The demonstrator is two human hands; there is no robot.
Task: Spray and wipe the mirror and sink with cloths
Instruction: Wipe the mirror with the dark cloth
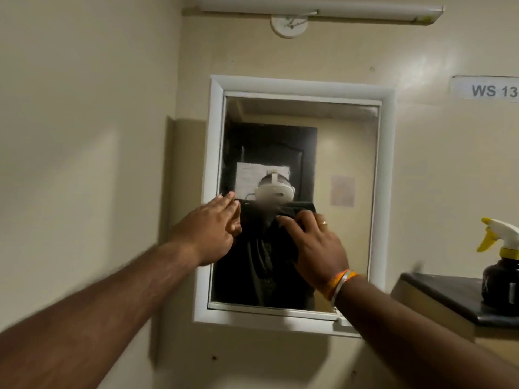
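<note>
A white-framed mirror point(345, 153) hangs on the cream wall ahead. My right hand point(311, 245) presses a dark cloth point(295, 210) flat against the glass near the mirror's middle. My left hand point(216, 228) rests with fingers spread on the mirror's left edge, holding nothing. The glass reflects a person in dark clothes with a white headset. A spray bottle point(502, 265), dark with a yellow and white trigger head, stands on a dark ledge at the right. The sink is out of view.
The dark ledge point(438, 290) juts from the wall right of the mirror. A tube light point(317, 7) runs above. A label reading "WS 13" point(488, 89) is stuck on the wall at upper right.
</note>
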